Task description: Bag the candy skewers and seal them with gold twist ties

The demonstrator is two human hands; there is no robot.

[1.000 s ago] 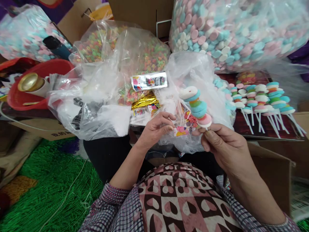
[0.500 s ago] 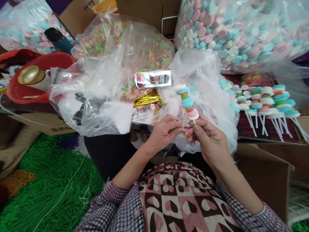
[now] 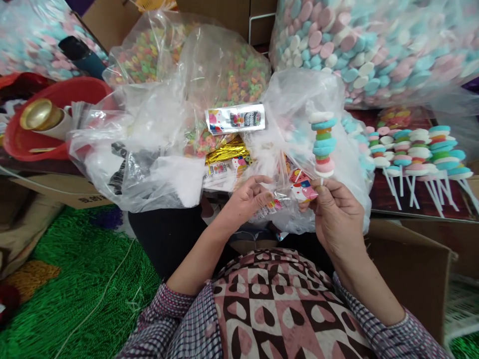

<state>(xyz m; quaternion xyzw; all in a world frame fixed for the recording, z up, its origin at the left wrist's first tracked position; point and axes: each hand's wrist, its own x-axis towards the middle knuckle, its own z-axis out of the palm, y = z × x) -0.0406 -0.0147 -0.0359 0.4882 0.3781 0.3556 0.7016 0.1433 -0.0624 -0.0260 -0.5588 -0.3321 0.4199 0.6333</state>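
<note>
My right hand [image 3: 339,212] pinches the white stick of a marshmallow lollipop [image 3: 324,144], which stands upright with white, blue, orange, green and pink pieces stacked on it. By the same fingers is a small printed wrapper [image 3: 304,190], red, white and pink; whether the fingers grip it too is unclear. My left hand [image 3: 249,199] is to the left of it, fingers curved, thumb and forefinger apart. Just past its thumb shows a clear printed packet [image 3: 272,205], apparently behind the hand. A silver printed packet [image 3: 236,119] and gold twist ties [image 3: 227,150] lie beyond.
Several finished marshmallow lollipops [image 3: 419,149] lie at right on the dark table [image 3: 404,192]. Large bags of marshmallows [image 3: 355,50] and ring candies [image 3: 239,75] stand behind. A red basin [image 3: 18,142] is at left, and an open cardboard box [image 3: 407,269] sits below right.
My right hand has moved the lollipop rightward and turned it more upright. My left hand has drawn away leftward, its fingers parting, and more of the printed wrapper shows between the hands.
</note>
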